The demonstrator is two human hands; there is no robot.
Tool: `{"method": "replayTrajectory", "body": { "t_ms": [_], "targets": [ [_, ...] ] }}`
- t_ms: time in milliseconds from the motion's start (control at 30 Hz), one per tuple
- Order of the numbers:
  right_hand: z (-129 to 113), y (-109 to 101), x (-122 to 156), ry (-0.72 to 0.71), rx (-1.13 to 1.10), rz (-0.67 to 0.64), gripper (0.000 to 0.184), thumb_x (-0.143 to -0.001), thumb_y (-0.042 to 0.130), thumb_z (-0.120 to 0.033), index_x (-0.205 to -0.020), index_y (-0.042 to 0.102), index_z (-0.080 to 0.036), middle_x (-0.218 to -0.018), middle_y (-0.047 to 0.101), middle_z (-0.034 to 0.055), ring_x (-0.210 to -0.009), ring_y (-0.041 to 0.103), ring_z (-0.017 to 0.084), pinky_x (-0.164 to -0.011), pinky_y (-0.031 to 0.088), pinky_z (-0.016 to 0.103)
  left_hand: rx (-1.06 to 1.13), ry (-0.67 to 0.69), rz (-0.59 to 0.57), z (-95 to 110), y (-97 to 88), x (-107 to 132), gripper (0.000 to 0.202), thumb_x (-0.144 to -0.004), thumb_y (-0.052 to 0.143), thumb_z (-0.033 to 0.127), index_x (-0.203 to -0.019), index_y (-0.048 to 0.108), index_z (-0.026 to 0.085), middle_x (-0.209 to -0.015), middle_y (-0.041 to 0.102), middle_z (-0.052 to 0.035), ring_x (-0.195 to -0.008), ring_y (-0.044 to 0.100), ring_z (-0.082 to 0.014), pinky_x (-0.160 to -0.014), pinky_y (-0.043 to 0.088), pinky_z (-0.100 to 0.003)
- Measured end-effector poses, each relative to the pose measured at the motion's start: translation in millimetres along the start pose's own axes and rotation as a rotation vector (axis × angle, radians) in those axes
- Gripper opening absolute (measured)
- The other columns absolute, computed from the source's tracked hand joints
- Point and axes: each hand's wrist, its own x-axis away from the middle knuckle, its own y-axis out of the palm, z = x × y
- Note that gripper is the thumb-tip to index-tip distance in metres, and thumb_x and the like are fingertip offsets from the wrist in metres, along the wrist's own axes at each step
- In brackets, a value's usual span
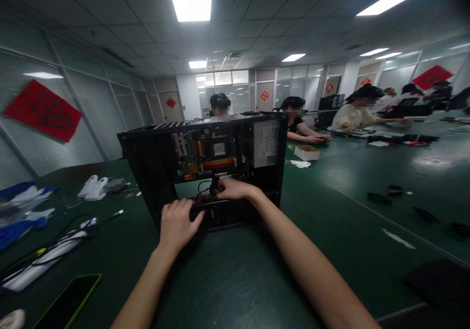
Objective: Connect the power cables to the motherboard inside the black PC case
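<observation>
An open black computer case (145,172) lies on its side on the green table, its inside facing me. Within it I see a motherboard (205,150) with a bare silver processor square and a grey power supply (267,143) at the upper right. My left hand (178,223) is closed over the case's near lower edge, thumb toward the right. My right hand (235,189) reaches into the case below the motherboard, its fingers bent around a dark bundle of cables (214,187). The fingertips are partly hidden among the wires.
To the left lie a white power strip (51,260) with black cords, a phone (69,299) with a green edge, and plastic bags (93,187). A small box (307,152) stands right of the case. Several people sit farther back. Dark small pieces (380,198) lie at right.
</observation>
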Motion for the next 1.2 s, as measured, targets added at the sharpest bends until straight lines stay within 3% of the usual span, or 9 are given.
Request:
{"method": "replayTrajectory", "body": {
  "t_ms": [400, 733, 1033, 1200],
  "targets": [
    [-2.0, 1.4, 5.1, -0.075, 0.004, 0.062, 0.007, -0.072, 0.059, -0.02, -0.078, 0.056, -0.016, -0.073, 0.057, -0.0017, -0.067, 0.049, 0.012, -0.056, 0.033, 0.021, 0.014, -0.002, -0.003, 0.4, -1.4, 1.3, 0.03, -0.095, 0.051, 0.043, -0.096, 0.066, 0.017, -0.096, 0.069, -0.0103, -0.091, 0.06, -0.029, -0.079, 0.036, -0.042],
    [2.8, -0.1, 2.9, -0.098, -0.133, -0.023, 0.025, -0.078, 0.07, -0.031, -0.095, 0.065, -0.013, -0.091, 0.068, 0.0037, -0.08, 0.058, 0.016, -0.071, 0.044, 0.025, 0.027, 0.004, 0.0, 1.2, -1.5, 0.5, 0.029, -0.094, 0.053, 0.042, -0.097, 0.066, 0.017, -0.098, 0.069, -0.0097, -0.092, 0.061, -0.0286, -0.08, 0.037, -0.042],
    [4.6, 0.8, 1.8, -0.078, -0.04, 0.046, 0.022, -0.078, 0.069, -0.027, -0.095, 0.065, -0.013, -0.09, 0.069, 0.0034, -0.083, 0.06, 0.018, -0.071, 0.044, 0.026, 0.019, -0.005, -0.016, 2.1, -2.3, 0.5, 0.03, -0.094, 0.051, 0.043, -0.096, 0.066, 0.017, -0.099, 0.07, -0.0118, -0.093, 0.061, -0.0301, -0.079, 0.037, -0.043],
    [2.2, -0.4, 4.1, -0.132, -0.085, 0.076, 0.03, -0.08, 0.068, -0.026, -0.106, 0.065, -0.013, -0.103, 0.07, 0.0055, -0.093, 0.061, 0.02, -0.081, 0.046, 0.029, 0.023, -0.005, -0.012, 2.3, -2.2, 0.5, 0.03, -0.094, 0.052, 0.043, -0.097, 0.066, 0.017, -0.097, 0.07, -0.0108, -0.092, 0.061, -0.0296, -0.08, 0.037, -0.043]
  ]
}}
